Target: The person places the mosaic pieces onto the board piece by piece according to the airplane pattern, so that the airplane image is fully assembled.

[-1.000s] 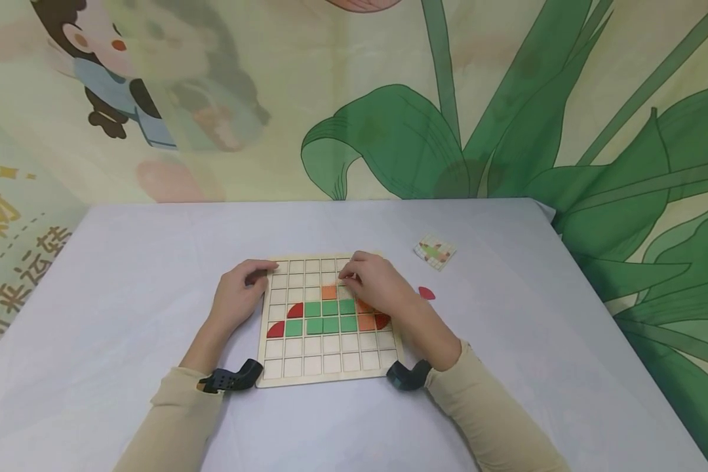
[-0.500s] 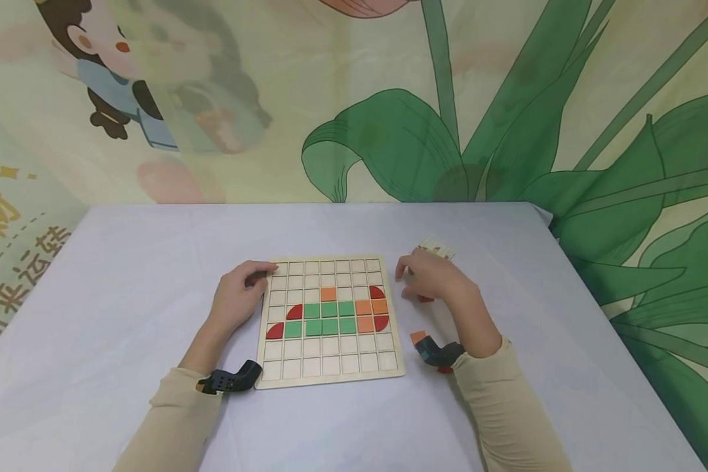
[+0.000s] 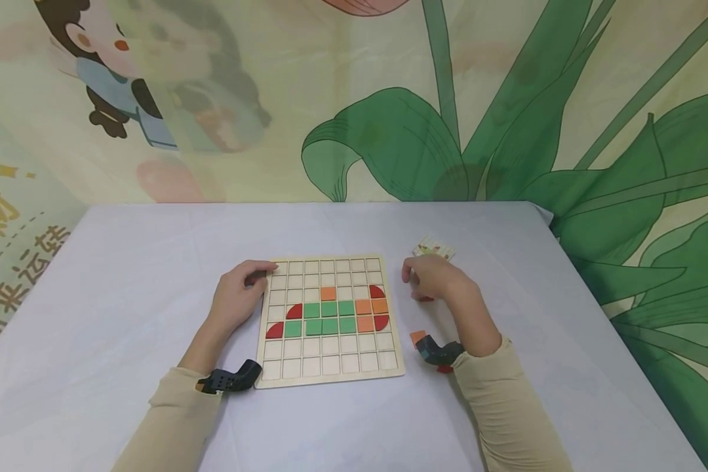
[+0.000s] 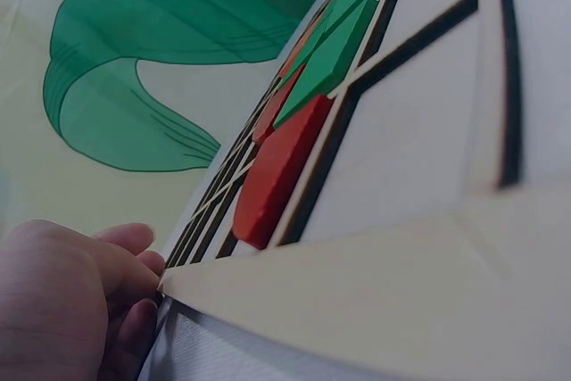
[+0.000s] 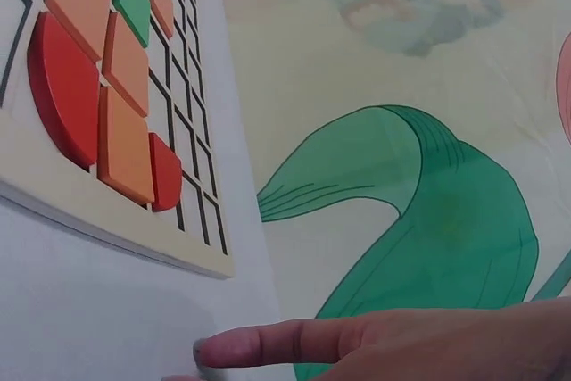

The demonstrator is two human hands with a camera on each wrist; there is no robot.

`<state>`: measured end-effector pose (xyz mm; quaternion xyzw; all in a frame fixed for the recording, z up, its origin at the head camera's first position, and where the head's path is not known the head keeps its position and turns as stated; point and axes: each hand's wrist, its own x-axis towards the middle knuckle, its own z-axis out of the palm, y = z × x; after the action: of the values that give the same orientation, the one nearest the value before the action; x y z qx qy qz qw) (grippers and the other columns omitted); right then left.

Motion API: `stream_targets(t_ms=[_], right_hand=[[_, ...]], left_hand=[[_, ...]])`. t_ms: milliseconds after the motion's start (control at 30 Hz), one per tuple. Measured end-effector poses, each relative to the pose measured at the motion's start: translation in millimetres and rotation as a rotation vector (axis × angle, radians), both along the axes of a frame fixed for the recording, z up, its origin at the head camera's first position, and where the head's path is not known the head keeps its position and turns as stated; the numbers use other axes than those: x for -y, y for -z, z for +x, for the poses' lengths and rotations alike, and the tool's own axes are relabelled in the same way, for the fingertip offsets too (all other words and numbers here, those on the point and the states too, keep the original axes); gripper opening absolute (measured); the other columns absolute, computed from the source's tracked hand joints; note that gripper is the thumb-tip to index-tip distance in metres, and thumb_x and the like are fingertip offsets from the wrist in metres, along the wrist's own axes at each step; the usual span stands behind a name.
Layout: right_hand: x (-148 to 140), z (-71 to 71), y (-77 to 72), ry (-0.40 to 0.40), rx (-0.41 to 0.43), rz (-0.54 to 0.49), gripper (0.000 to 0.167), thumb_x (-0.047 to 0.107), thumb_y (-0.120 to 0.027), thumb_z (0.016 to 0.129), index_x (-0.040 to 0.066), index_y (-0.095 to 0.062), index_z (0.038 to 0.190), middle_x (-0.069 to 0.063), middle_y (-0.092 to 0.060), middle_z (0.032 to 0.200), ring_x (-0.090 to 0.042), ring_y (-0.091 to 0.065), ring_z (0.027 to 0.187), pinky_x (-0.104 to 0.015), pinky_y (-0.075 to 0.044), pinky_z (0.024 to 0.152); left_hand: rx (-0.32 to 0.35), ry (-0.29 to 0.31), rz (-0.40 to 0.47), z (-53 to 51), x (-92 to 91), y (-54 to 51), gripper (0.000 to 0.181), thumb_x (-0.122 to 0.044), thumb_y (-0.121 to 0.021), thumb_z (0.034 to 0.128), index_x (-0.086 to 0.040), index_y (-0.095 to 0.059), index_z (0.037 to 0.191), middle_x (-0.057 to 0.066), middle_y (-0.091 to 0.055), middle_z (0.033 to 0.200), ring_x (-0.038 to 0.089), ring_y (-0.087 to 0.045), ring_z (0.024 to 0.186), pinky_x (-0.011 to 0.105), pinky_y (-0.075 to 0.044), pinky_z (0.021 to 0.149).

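Observation:
A light wooden grid board (image 3: 330, 360) lies on the white table, holding green squares (image 3: 329, 326), orange squares (image 3: 364, 324) and red quarter-circle pieces (image 3: 275, 330). My left hand (image 3: 240, 292) grips the board's far left corner; the left wrist view shows its fingers (image 4: 134, 274) around that corner. Beyond the board's right edge, my right hand (image 3: 436, 276) hovers low over the table, above a loose red piece (image 3: 427, 299) that it partly covers. One finger (image 5: 294, 342) stretches out straight in the right wrist view, with nothing seen between fingers and thumb.
A small patterned card (image 3: 435, 248) lies just past the right hand. Under the right wrist camera (image 3: 439, 351) sit a loose orange square (image 3: 417, 337) and a red piece (image 3: 445, 369). A printed curtain (image 3: 259, 98) hangs behind the table.
My right hand has left the board and moved right to the loose red piece, uncovering a red quarter-circle at the board's right edge. My left hand stays at the corner.

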<state>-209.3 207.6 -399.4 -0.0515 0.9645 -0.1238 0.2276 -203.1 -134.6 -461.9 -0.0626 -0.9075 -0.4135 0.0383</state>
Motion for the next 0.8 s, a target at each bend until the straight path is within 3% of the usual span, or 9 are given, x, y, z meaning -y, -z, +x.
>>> stream_targets(t_ms=[333,800], right_hand=[[6.2,-1.6,0.0,-0.01,0.073,-0.042,0.021,0.001,-0.059,0.088,0.013,-0.059,0.105,-0.007,-0.058,0.094,-0.019,-0.054,0.081,-0.024,-0.047,0.062],[-1.1,-2.1,-2.9,-0.088,0.118,-0.051,0.035,0.0,-0.069,0.081,0.016,-0.058,0.11,-0.005,-0.057,0.097,-0.019,-0.053,0.087,-0.027,-0.047,0.07]], left_hand=[[0.003,-0.001,-0.002,0.9,0.0,-0.5,0.031,-0.008,-0.05,0.0917,-0.01,-0.063,0.119,0.011,-0.061,0.125,0.027,-0.058,0.105,0.042,-0.047,0.09],[0.016,-0.002,0.004,0.4,0.2,-1.1,0.033,-0.008,-0.05,0.0908,-0.01,-0.063,0.121,0.011,-0.06,0.127,0.028,-0.058,0.109,0.044,-0.046,0.094]])
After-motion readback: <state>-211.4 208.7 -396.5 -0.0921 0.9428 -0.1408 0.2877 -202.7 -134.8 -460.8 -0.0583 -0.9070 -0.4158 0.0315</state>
